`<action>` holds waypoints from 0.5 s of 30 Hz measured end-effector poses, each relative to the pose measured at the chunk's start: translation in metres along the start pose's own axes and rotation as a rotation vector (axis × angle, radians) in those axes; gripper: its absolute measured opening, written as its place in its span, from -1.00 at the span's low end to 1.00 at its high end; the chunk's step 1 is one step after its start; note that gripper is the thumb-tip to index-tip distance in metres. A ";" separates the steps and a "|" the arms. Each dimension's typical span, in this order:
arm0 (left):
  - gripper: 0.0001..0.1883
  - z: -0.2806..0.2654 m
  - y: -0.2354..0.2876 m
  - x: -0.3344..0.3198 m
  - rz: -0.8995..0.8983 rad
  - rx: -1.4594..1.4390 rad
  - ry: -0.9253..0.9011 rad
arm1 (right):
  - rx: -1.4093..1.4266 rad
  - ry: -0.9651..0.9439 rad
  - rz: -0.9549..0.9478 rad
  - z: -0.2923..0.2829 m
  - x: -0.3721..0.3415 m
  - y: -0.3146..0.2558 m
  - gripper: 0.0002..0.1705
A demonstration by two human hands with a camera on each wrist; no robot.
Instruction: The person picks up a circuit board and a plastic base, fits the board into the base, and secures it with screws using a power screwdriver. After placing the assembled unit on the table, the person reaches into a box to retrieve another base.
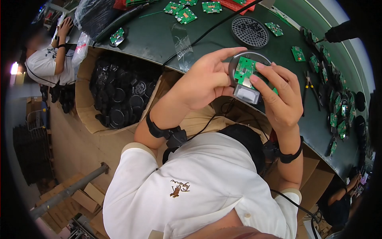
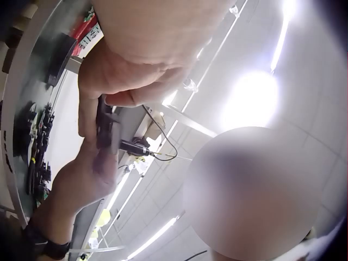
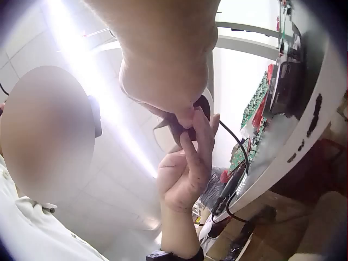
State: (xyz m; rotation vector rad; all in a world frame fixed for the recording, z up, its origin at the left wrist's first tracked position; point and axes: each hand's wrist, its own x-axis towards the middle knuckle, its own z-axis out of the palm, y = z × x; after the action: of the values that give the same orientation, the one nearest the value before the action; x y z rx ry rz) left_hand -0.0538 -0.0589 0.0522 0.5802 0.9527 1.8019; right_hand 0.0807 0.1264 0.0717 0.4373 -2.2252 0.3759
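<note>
Circuit board [image 1: 243, 67], green, lying against the open round housing [image 1: 232, 69] between the two grips. The left grip [image 1: 203, 81] is closed around the housing's near side; the right grip [image 1: 284, 93] bends its fingers over the board, tips on its face. Beyond both grips, a round perforated dish [image 1: 250, 32] stands on the table [image 1: 149, 51]; pliers [image 1: 312, 91] lie to the right grip's outer side. The step in hand appears to be seating the board. The next move calls for level alignment and gentle, even pressure, with the housing steady.
</note>
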 end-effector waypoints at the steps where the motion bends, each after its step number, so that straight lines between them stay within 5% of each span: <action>1: -0.36 0.000 0.004 -0.002 -0.058 -0.230 -0.088 | -0.010 -0.029 -0.023 -0.001 0.000 0.000 -0.55; 3: -0.44 0.008 0.004 -0.002 -0.071 -0.288 -0.025 | -0.015 -0.066 -0.037 -0.001 0.000 0.001 -0.58; 5: -0.50 0.015 -0.002 0.002 0.043 0.119 0.191 | -0.023 -0.111 -0.036 0.000 0.001 0.002 -0.56; 9: -0.57 0.019 -0.002 0.002 0.181 0.303 0.192 | 0.216 -0.200 0.155 -0.014 0.006 -0.003 -0.54; 11: -0.57 0.023 -0.005 0.001 0.208 0.295 0.163 | 0.362 0.134 0.560 -0.008 0.011 -0.008 -0.53; 15: -0.56 0.032 0.002 -0.003 0.178 0.357 0.111 | 0.777 0.031 1.014 -0.006 0.018 -0.007 -0.58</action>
State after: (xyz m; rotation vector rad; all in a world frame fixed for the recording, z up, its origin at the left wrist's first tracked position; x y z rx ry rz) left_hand -0.0303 -0.0511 0.0722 0.8144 1.3502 1.8465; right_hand 0.0767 0.1197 0.0907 -0.3689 -2.0356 1.7708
